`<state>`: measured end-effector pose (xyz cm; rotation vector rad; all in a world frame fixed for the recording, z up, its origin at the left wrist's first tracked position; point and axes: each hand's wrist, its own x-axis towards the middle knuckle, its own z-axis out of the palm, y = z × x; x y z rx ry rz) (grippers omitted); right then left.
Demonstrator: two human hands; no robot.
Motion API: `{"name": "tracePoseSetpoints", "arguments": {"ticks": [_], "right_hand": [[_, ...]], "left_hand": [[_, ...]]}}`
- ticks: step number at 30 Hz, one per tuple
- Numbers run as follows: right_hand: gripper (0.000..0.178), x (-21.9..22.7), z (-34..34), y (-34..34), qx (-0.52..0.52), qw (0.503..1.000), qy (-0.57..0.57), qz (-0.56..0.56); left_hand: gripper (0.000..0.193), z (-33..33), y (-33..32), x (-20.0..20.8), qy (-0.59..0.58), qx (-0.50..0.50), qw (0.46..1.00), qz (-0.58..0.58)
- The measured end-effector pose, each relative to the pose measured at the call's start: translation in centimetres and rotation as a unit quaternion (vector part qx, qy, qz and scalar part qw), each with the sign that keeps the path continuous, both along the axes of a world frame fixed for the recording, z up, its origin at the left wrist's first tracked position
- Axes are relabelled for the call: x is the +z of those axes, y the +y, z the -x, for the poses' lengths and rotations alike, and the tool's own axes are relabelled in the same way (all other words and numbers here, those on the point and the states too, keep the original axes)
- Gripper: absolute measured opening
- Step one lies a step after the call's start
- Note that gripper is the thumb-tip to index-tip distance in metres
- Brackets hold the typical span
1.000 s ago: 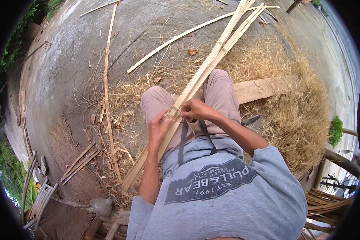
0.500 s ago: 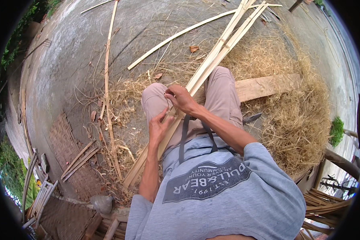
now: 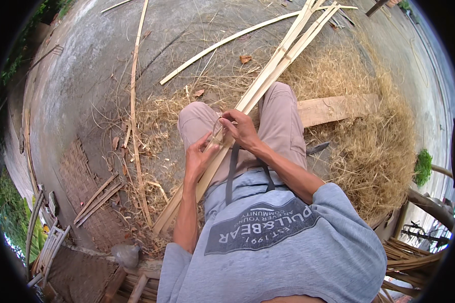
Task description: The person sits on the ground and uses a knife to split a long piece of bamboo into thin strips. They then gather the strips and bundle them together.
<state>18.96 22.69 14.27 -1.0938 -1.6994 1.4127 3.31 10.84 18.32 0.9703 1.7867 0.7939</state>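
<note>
A bundle of long pale split-wood or bamboo strips lies slantwise across my lap, from far right to near left. Above it, between my hands, a thin brownish tie strip bends in a small loop. My right hand is over the bundle near my knees, with thumb and forefinger pinched on the tie strip. Lower and to the left, my left hand is against the bundle's left side, fingers bent together at the strip's lower part. The fingertips partly hide where the strip meets the bundle.
Curly shavings heap up on the right beside a flat wooden board. A dark blade-like tool lies by my right thigh. Loose strips lie on the left, near a woven mat with short sticks.
My right hand has shifted slightly right and nearer to me, and the thin strip's loop now shows between the hands. My left hand has barely moved; the bundle stays on my lap.
</note>
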Motion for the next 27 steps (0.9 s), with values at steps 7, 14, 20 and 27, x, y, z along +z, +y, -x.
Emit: {"name": "tracePoseSetpoints", "arguments": {"ticks": [7, 14, 20, 27], "right_hand": [[0.018, -0.9, -0.3, -2.1, -0.096, 0.983, 0.112, 0.107], [0.019, 0.0, -0.5, -2.8, -0.121, 0.988, 0.045, 0.086], [0.020, -3.0, -1.1, -3.4, -0.152, 0.976, 0.068, 0.142], [0.029, -0.6, -1.4, -5.1, -0.113, 0.981, -0.045, 0.148]], "left_hand": [[0.060, 0.5, -0.2, -1.2, -0.089, 0.010, 0.996, -0.002], [0.062, 0.8, 0.3, -1.2, -0.126, 0.037, 0.991, 0.017], [0.067, 1.2, 0.0, -2.5, -0.137, 0.024, 0.990, 0.025], [0.071, 2.6, 0.5, -3.0, -0.221, 0.028, 0.974, 0.040]]}}
